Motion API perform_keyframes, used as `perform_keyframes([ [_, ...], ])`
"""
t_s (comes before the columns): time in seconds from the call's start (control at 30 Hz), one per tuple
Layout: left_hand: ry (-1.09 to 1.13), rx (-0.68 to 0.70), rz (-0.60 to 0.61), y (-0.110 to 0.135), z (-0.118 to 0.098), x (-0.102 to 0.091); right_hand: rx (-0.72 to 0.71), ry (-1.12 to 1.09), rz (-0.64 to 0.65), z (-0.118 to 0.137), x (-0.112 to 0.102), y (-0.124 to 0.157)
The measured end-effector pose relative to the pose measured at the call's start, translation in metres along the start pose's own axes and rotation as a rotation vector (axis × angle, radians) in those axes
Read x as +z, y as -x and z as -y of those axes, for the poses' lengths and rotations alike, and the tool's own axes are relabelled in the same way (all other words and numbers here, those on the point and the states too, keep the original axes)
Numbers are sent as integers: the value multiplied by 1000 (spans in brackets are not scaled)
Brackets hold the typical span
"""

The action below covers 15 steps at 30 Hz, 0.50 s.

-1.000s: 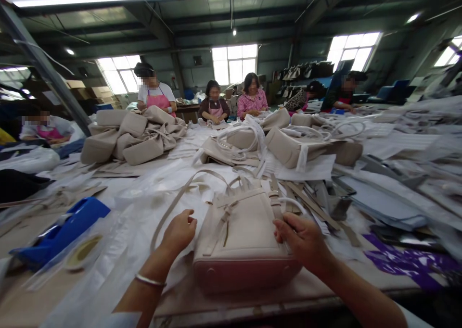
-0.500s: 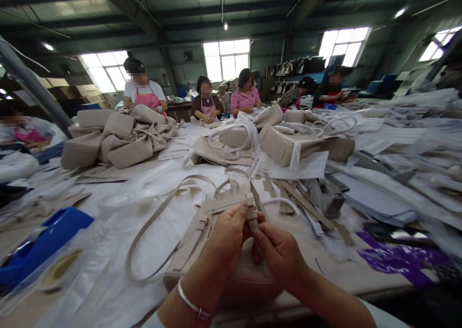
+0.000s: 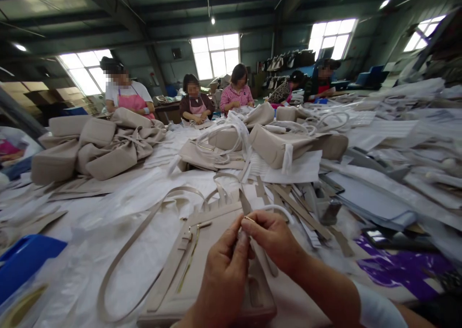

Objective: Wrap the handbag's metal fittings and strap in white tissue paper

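Note:
A beige handbag (image 3: pixel 212 251) lies on the table in front of me, with a gold zipper (image 3: pixel 188 265) and a strap keeper (image 3: pixel 185 240) on its left side. Over its right side my left hand (image 3: pixel 225 270) is closed in a pinch on a bag strap, most of which my fingers hide. My right hand (image 3: pixel 276 236) meets it at the fingertips and pinches a small gold metal piece (image 3: pixel 249 219), whose exact kind I cannot make out. The bag's long shoulder strap (image 3: pixel 119 258) curves out to the left.
Beige bags are heaped at the back left (image 3: pixel 97 147), and wrapped bags (image 3: pixel 277 145) lie ahead. Cut strips (image 3: pixel 299 208), a pale-blue sheet stack (image 3: pixel 368 198) and purple plastic (image 3: pixel 400 265) lie right. A blue tape dispenser (image 3: pixel 32 260) sits left. Several co-workers (image 3: pixel 236 94) are across the table.
My fingers have shifted from the strap's buckle end, which was in plain sight, to a fingertip pinch where a gold piece shows. The view has turned slightly, and the bag appears lower left.

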State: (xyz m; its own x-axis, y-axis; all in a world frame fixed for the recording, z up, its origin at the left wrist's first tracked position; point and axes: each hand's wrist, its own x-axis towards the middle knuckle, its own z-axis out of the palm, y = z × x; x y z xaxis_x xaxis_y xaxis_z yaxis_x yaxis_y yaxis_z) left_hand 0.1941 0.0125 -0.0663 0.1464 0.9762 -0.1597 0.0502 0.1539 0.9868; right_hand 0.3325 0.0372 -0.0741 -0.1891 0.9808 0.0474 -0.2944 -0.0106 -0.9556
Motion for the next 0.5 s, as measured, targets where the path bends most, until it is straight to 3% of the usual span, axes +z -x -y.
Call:
perform_keyframes([
  [0.1, 21, -66, -13, 1, 1, 2, -1, 68, 20, -2, -5, -10],
  [0.17, 41, -127, 12, -1, 0, 3, 20, 181, 183, -2, -18, -24],
  [0.27, 96, -227, 24, -6, 2, 2, 52, 691, 330, -2, -49, -65],
  [0.33, 175, -261, 11, -9, 6, 0, 28, 1086, 159, -3, -74, -102],
  [0.4, 246, -263, -14, -12, 9, -2, 29, 1251, 45, -7, -97, -139],
  [0.5, 309, -244, -33, -15, 10, -5, 95, 1405, -20, -20, -115, -183],
])
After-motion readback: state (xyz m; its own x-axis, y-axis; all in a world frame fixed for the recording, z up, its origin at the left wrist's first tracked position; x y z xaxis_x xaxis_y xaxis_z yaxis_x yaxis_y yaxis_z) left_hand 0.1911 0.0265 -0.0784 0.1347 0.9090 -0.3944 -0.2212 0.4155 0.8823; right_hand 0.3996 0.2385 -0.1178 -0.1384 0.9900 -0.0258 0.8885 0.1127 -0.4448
